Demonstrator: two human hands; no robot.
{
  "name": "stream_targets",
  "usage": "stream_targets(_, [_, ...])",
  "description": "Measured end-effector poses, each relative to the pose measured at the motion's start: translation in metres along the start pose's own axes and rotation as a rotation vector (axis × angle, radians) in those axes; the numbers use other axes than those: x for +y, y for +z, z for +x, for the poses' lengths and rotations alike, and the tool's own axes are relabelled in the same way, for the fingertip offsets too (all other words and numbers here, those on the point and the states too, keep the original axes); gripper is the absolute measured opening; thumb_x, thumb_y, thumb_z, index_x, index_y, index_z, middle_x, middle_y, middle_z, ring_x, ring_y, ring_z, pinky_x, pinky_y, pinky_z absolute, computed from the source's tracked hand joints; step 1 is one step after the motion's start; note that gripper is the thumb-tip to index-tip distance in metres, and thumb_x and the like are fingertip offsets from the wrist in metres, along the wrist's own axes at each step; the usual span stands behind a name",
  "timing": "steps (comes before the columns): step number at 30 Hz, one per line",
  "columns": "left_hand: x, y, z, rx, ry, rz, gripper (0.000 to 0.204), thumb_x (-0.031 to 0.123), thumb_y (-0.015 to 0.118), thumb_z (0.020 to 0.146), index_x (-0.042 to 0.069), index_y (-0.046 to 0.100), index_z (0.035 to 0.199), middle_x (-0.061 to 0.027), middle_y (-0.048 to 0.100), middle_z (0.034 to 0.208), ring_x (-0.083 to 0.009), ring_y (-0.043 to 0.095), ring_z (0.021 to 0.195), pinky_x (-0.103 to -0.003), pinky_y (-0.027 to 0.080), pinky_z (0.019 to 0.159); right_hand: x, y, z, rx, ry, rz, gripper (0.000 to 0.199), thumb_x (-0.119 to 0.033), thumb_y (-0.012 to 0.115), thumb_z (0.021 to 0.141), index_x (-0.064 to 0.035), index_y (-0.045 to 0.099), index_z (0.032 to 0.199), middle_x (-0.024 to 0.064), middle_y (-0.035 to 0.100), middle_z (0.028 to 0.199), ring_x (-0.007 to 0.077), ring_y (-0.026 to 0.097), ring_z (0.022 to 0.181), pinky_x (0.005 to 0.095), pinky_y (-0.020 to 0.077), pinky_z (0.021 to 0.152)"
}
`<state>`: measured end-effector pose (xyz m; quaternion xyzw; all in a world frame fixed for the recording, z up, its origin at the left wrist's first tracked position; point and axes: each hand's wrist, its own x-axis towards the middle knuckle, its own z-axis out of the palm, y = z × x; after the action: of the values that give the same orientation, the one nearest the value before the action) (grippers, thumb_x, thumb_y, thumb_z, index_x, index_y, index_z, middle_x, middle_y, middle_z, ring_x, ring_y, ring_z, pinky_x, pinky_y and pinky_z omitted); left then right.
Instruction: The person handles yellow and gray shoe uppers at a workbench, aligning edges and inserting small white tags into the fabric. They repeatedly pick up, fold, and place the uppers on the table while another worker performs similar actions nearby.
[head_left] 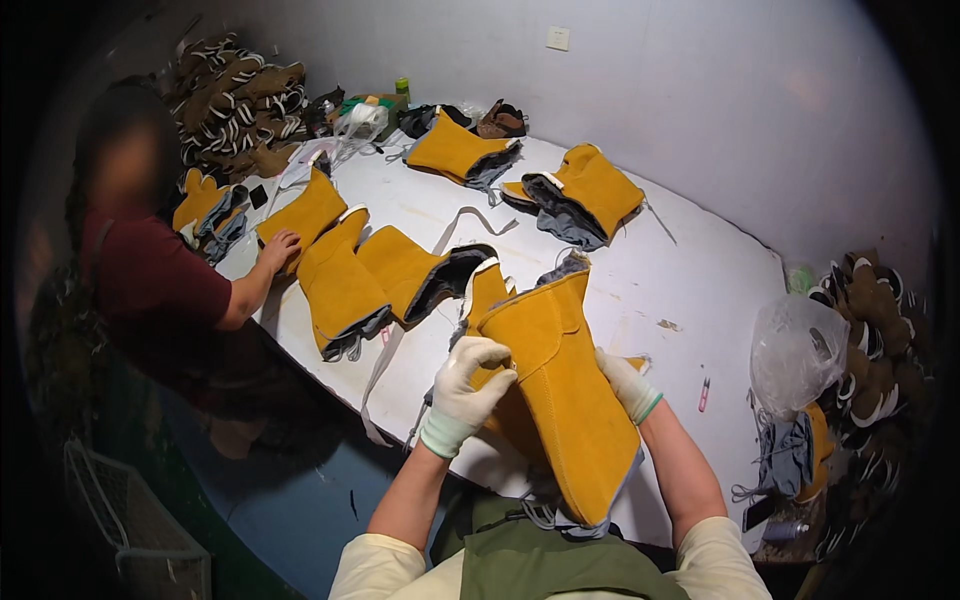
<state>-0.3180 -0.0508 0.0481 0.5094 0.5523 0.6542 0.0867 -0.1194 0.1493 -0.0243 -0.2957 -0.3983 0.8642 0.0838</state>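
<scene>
From the head camera we see our two gloved hands clamped on a yellow suede boot upper [565, 400] held up over the near edge of the white table [700, 280]: the left hand [465, 390] grips its left edge, the right hand [628, 385] grips from behind its right edge. More yellow boot uppers [345, 285] lie spread across the table, and a co-worker's hand [278, 248] rests on one at the far left.

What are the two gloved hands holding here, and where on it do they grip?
Both hands hold one yellow suede boot upper over the white table. The left hand grips its left edge near mid-height; the right hand holds the right edge, partly hidden behind it.
</scene>
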Motion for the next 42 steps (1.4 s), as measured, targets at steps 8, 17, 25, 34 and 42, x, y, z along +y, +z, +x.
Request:
stream_targets(8, [0.005,-0.004,0.007,-0.058,0.051,0.052,0.023,-0.006,0.071,0.076,0.002,0.066,0.098,-0.0104,0.061,0.094,-0.0207,0.062,0.086,-0.029,0.051,0.077,-0.001,0.004,-0.009,0.030,-0.031,0.007,0.052,-0.042,0.055,0.097,0.0010,0.057,0.127,0.0076,0.065,0.119,0.0150,0.063,0.103,0.0292,0.0532,0.086])
stream_targets(17, [0.006,-0.008,0.018,-0.164,0.220,0.204,0.022,-0.001,0.074,0.075,0.006,0.067,0.095,-0.0105,0.061,0.087,-0.0271,0.063,0.076,-0.033,0.052,0.066,-0.005,0.005,-0.021,0.032,-0.045,-0.034,0.049,-0.039,0.049,0.100,-0.0028,0.052,0.132,0.0069,0.063,0.123,0.0155,0.064,0.105,0.0304,0.0548,0.087])
stream_targets(25, [0.005,-0.002,0.016,-0.215,0.222,0.320,0.022,-0.003,0.069,0.077,0.006,0.058,0.094,-0.0110,0.058,0.088,-0.0309,0.060,0.079,-0.038,0.051,0.069,-0.002,0.002,-0.023,0.070,-0.013,0.024,0.050,-0.040,0.053,0.098,-0.0010,0.055,0.129,0.0086,0.065,0.118,0.0166,0.066,0.101,0.0304,0.0555,0.084])
stream_targets(34, [-0.010,0.003,-0.012,-0.120,0.121,0.185,0.016,-0.004,0.065,0.081,0.004,0.057,0.093,-0.0126,0.057,0.090,-0.0307,0.059,0.082,-0.036,0.050,0.074,0.012,-0.005,-0.020,0.043,-0.050,0.003,0.058,-0.047,0.051,0.097,-0.0009,0.052,0.132,0.0101,0.063,0.124,0.0202,0.064,0.107,0.0342,0.0545,0.089])
stream_targets(42, [-0.050,-0.055,-0.087,0.292,-0.479,-0.351,0.008,-0.003,0.053,0.090,0.001,0.057,0.096,-0.0111,0.059,0.109,-0.0172,0.062,0.090,-0.032,0.051,0.086,0.016,-0.037,-0.027,0.058,-0.130,0.186,0.053,-0.045,0.053,0.097,-0.0034,0.054,0.130,0.0065,0.062,0.124,0.0174,0.062,0.107,0.0321,0.0542,0.088])
